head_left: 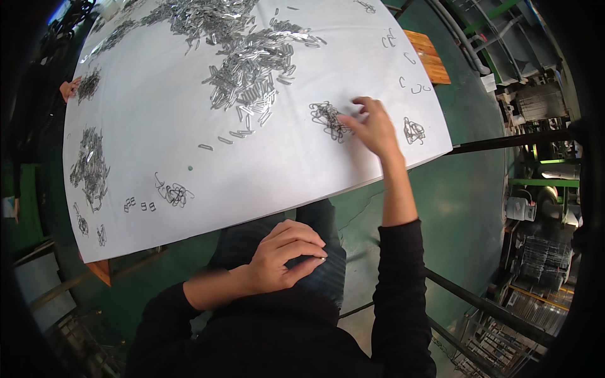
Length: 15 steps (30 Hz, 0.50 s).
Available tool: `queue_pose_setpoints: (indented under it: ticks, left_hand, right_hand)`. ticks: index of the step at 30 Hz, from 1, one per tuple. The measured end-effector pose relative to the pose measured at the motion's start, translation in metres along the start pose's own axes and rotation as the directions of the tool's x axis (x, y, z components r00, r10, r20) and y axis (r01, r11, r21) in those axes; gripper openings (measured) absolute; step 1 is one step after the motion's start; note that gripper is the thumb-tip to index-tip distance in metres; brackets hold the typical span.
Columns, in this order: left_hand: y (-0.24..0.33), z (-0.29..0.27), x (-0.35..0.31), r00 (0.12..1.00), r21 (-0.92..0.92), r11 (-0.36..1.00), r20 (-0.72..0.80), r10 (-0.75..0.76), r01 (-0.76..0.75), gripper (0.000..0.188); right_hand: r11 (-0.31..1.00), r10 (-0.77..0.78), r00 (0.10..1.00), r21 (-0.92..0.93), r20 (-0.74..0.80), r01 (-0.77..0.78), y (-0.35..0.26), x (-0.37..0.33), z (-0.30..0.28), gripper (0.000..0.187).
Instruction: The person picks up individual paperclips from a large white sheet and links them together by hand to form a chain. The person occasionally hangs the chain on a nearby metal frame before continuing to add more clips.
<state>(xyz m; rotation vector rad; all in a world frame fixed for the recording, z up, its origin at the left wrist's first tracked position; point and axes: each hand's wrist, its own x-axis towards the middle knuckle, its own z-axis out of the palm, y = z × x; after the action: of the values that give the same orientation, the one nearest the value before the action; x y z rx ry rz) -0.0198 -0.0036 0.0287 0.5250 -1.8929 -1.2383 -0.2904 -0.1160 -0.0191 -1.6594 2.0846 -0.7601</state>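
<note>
left hand [283,255]: held in front of the body, near side of the counter [265,179]; thumb and fingertips are pinched together on a small bright piece [324,257], too little of it showing to tell its kind.
right hand [375,129]: over the counter, thumb and forefinger spread apart, the gap between them wide; the thumb tip is at the right edge of the wire-hook pile [328,120], and whether it touches cannot be told.
wire-hook pile: on the white counter top, right of centre, a tangle of dark bent wires, just left of the right hand.
smaller hook cluster [414,131]: right of the right hand, near the counter's right edge.
loose hooks [402,82]: scattered singly along the upper right of the counter.
metal link heap [249,72]: shiny oblong loops, spread from the far edge toward the middle, a few stray ones at its near end.
near-left hook tangle [176,194]: by the near edge, with small double-loop pieces [148,206] just left of it.
green dot [190,168]: on the counter, just above that tangle.
left-side pile [91,169]: dense grey metal pieces along the left edge.
co-worker's hand [67,90]: at the far left edge, beside a dark wire pile [89,85].
floor [469,120]: green, beyond the counter's right edge.
</note>
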Motion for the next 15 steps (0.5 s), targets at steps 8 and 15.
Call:
queue_pose_setpoints:
  ticks: [8, 15]
  left_hand:
    - [-0.012, 0.006, -0.015, 1.0, 0.017, 1.0, -0.03, 0.002, -0.002, 0.018]
    - [-0.017, 0.006, -0.022, 1.0, 0.008, 1.0, -0.004, -0.009, 0.009, 0.018]
  right_hand:
    - [0.999, 0.033, 0.999, 0.043, -0.036, -0.031, -0.026, 0.027, -0.006, 0.018]
    - [0.905, -0.25, 0.968, -0.357, -0.012, 0.229, -0.029, 0.021, 0.013, 0.034]
